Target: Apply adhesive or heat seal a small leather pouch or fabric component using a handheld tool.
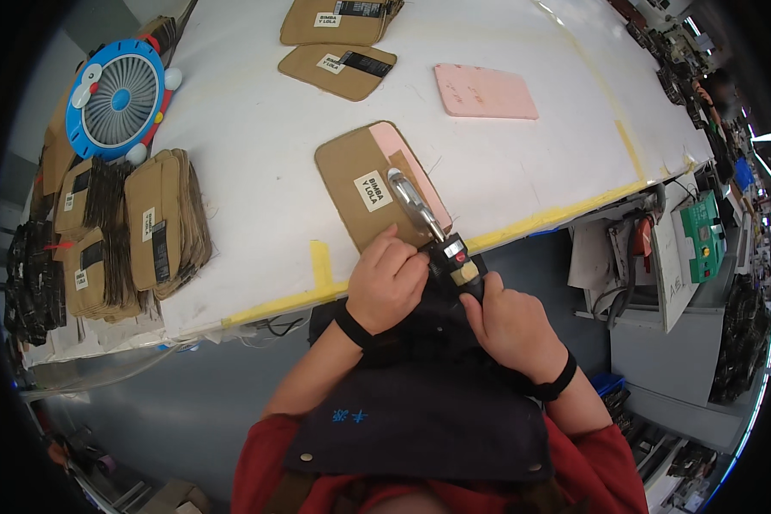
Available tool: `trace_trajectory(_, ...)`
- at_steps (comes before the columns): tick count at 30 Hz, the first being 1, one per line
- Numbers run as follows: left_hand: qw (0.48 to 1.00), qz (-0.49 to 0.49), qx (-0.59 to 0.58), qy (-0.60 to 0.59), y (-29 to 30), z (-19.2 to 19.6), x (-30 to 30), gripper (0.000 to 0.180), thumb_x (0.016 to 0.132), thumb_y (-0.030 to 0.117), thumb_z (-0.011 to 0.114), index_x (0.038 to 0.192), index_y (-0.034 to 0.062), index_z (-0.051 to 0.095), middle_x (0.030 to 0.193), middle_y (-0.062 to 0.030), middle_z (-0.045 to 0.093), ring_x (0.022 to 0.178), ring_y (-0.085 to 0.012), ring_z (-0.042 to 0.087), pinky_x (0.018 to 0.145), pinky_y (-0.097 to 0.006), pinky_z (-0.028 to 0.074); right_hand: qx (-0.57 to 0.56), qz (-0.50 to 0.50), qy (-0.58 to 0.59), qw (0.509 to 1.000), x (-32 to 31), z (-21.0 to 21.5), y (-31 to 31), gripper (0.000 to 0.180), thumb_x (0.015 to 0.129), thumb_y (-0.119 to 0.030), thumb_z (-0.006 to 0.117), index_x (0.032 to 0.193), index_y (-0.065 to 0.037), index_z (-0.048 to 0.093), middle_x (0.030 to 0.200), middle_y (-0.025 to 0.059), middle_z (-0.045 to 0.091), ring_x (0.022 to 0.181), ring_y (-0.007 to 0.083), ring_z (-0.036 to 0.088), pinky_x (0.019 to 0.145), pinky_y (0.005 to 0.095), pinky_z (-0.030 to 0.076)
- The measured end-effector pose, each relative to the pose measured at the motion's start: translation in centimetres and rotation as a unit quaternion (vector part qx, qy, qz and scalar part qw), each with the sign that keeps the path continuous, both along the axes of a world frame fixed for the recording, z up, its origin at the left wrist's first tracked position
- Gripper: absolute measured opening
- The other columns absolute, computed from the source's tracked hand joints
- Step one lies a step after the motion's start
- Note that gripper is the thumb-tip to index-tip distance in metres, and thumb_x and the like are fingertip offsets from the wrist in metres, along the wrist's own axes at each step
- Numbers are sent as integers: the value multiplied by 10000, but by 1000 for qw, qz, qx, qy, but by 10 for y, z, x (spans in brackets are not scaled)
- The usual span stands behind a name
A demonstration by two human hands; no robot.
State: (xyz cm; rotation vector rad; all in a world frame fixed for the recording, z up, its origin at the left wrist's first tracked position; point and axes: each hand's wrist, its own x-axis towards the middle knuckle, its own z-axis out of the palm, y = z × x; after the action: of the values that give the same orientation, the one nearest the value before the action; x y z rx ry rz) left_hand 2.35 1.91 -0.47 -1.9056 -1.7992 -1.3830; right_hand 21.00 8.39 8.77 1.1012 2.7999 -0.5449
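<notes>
We hold the black-handled tool (453,250) in our right hand (518,330) — fingers wrapped round its grip, metal head pointing away and leaning left, long axis slanting over the brown panel (343,176). Panel lies on the counter (248,171), just ahead of the fingers of our left hand (390,278); its long axis also runs away and slightly left, pink strip (389,140) along the right side. Left fingers curled, at the panel's near edge — pinching or resting, we cannot tell.
</notes>
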Motion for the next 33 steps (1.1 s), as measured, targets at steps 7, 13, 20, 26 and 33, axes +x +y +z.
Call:
trace_trajectory(7,1000,13,1,-11,1,0,1,211,663,-44,762,831,38,665,830,-78,564,790,-275,603,921,-463,566,7,8,22,1000,-5,-6,6,363,1002,-338,549,903,7,494,584,177,618,533,393,632,501,481,506)
trace_trajectory(13,1000,14,-6,-3,-2,1,1,207,662,-32,764,828,44,666,811,-75,569,789,-279,602,921,-454,567,-44,10,-70,996,27,26,-3,371,993,-341,562,909,16,504,601,191,624,551,411,630,524,498,507)
trace_trajectory(20,1000,13,4,-4,0,1,2,214,658,-35,763,828,48,663,813,-76,568,786,-274,600,915,-441,569,74,72,87,991,-56,-9,61,368,1003,-316,544,830,8,523,618,196,624,589,397,650,541,482,520)
trace_trajectory(26,1000,19,3,-16,1,0,1,218,657,-44,762,831,41,661,826,-76,565,789,-269,598,910,-440,568,43,49,60,996,-52,-8,50,378,1007,-336,535,861,12,517,634,205,635,594,403,651,536,486,518)
trace_trajectory(33,1000,1,-4,-14,-2,3,-2,210,662,-46,760,827,39,662,817,-79,567,790,-276,599,920,-455,564,-49,8,-107,993,26,39,-6,374,991,-345,570,874,4,506,596,176,620,539,391,628,512,485,506)
